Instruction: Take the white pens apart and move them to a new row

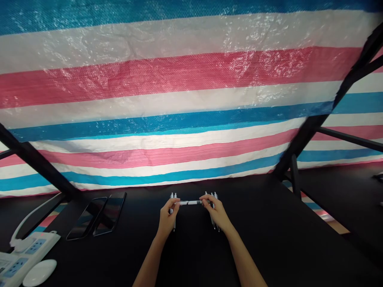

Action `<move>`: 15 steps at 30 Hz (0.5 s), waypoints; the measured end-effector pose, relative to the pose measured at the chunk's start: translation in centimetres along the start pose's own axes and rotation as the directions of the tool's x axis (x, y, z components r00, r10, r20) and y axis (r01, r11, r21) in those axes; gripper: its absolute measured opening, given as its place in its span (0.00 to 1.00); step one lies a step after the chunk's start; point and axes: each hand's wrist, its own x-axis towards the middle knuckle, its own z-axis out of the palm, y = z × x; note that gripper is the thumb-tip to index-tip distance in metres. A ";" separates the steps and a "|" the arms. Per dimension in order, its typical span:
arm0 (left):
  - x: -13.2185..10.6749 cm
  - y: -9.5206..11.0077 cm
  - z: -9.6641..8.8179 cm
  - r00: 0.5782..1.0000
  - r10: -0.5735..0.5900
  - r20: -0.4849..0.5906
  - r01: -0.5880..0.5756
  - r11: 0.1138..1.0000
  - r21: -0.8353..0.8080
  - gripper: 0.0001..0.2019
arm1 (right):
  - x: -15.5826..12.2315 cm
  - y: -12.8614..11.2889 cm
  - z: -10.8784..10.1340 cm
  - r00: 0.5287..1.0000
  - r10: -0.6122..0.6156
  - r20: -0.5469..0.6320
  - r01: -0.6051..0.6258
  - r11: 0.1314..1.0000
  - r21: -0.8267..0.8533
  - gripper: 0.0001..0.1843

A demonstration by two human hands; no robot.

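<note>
your left hand (168, 218) had its grip closed on two upright white pens (172, 195), your right hand (217, 213) on about three more (212, 195), and the fingertips of both held a crosswise white pen (189, 202) above the black desk (254, 223).

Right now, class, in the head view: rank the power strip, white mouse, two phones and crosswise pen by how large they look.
1. Power strip
2. One phone and the other phone, too alike to rank
3. White mouse, nearness unsure
4. Crosswise pen

Slim bare forearms (148, 265), left hand (167, 219), right hand (218, 214)
</note>
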 end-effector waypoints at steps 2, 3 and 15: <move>0.1 0.0 0.0 1.000 -0.015 0.000 0.015 0.999 -0.036 0.13 | 0.0 0.0 0.0 1.000 -0.003 0.005 0.003 1.000 -0.002 0.15; 0.2 -0.1 0.0 1.000 -0.024 0.001 0.024 0.998 -0.056 0.14 | 0.0 0.1 0.0 1.000 -0.005 0.007 0.005 1.000 -0.004 0.15; 0.2 -0.5 0.2 0.997 -0.061 0.039 0.066 0.987 -0.148 0.15 | -0.2 -0.2 0.0 0.997 0.065 0.034 -0.066 0.998 0.005 0.18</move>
